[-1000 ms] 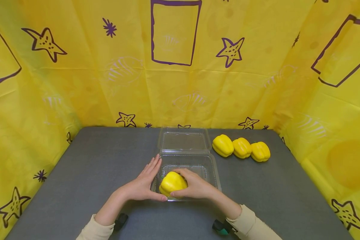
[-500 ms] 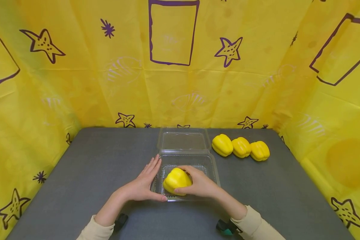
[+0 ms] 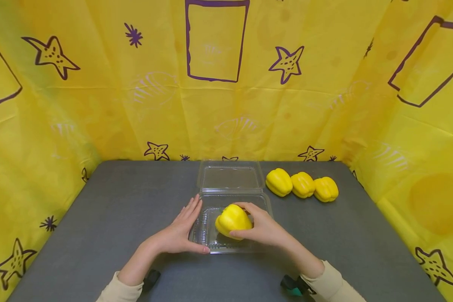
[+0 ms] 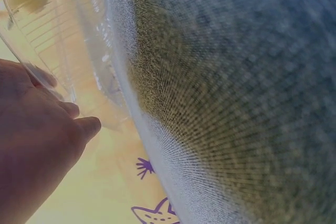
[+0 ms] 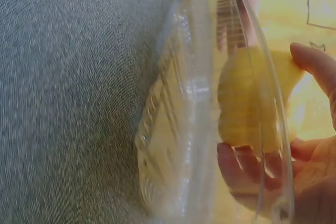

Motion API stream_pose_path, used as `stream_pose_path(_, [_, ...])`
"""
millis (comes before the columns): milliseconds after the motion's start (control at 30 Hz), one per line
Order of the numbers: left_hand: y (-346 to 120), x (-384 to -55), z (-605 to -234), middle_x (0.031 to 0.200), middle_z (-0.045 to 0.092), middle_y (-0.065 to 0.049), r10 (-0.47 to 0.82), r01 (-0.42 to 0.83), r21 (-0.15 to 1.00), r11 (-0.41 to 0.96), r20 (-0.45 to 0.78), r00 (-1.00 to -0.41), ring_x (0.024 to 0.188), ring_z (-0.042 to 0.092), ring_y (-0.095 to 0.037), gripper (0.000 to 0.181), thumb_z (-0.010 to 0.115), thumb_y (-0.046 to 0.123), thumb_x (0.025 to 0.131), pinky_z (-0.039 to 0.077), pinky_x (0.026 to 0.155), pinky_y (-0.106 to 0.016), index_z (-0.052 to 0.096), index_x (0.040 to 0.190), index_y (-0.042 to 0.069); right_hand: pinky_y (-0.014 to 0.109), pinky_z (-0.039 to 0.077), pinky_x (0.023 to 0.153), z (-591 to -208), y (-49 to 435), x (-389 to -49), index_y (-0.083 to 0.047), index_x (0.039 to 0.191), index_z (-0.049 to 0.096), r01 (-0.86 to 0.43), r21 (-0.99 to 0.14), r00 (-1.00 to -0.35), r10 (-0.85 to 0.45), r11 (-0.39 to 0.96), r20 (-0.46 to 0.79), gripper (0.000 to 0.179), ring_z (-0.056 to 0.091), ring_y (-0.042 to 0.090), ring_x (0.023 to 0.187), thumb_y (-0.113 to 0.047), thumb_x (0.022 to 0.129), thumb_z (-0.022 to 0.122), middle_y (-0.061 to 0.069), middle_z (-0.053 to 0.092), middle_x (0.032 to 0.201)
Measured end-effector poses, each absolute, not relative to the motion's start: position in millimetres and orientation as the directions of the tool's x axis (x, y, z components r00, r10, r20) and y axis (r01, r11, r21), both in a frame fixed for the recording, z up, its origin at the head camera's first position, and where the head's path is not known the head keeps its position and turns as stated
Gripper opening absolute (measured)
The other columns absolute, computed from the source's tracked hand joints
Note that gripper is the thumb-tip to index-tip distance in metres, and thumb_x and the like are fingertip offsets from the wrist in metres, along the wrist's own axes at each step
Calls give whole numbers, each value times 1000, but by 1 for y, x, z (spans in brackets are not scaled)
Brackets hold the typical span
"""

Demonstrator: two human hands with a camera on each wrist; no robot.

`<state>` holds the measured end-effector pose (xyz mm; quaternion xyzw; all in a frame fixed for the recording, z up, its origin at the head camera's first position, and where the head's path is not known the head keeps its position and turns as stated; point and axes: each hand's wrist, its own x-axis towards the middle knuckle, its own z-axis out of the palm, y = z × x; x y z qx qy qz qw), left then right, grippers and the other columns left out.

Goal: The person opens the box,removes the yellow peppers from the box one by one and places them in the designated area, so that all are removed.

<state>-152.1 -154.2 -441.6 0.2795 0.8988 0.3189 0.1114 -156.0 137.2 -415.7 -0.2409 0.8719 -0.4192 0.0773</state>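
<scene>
My right hand (image 3: 266,228) grips a yellow bell pepper (image 3: 232,219), thumb on the near side and fingers over the far side. The pepper is over the base of a clear plastic clamshell container (image 3: 205,228), right of its middle. In the right wrist view, the pepper (image 5: 249,100) shows through the container's clear wall (image 5: 194,103), with my right hand (image 5: 315,177) around it. My left hand (image 3: 177,233) rests at the container's left side, fingers straight along the rim and thumb stretched to the front corner. In the left wrist view, fingertips of my left hand (image 4: 44,129) touch the clear rim.
The container's hinged lid (image 3: 230,178) lies folded back, away from me. Beside it on the right, three more yellow bell peppers (image 3: 303,185) lie in a row on the dark grey table (image 3: 143,193). A yellow patterned cloth (image 3: 154,113) encloses the table's back and sides.
My right hand has carried the bell pepper from the container's front left rightward and away from me, over its base. My left hand stays at the rim.
</scene>
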Motion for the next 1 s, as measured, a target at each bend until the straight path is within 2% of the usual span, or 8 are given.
stream_pose_path(200, [-154,-152,-442,163,-12,-10,573,443,624,644,-10,-819,148,-8,-32,134,76,70,66,4,116,-54,1,156,4,40,49,86,-411,148,-156,-16,137,51,-364,-769,-880,-464,525,101,73,55,21,109,-41,77,82,0,57,129])
stream_pose_path(567, [-154,-151,-442,162,-12,-12,580,453,622,639,-2,-815,147,-8,-34,134,76,68,67,3,116,-54,1,156,2,28,53,75,-404,165,-157,-16,140,50,-302,-812,-909,-409,500,86,73,54,24,107,-35,78,83,4,55,131])
stream_pose_path(833, [-153,-152,-443,162,-12,-13,580,455,623,636,3,-815,147,-8,-35,133,76,67,69,3,116,-55,1,155,0,30,56,74,-393,184,-157,-11,140,48,-253,-820,-934,-351,514,69,72,53,31,112,-33,80,81,9,54,133])
stream_pose_path(1000, [-153,-152,-442,162,-14,-10,581,448,631,633,-7,-814,147,-9,-34,133,76,67,69,2,116,-55,-1,156,2,33,56,75,-388,195,-159,-12,141,47,-239,-811,-948,-309,533,76,75,54,31,111,-36,79,82,9,54,132])
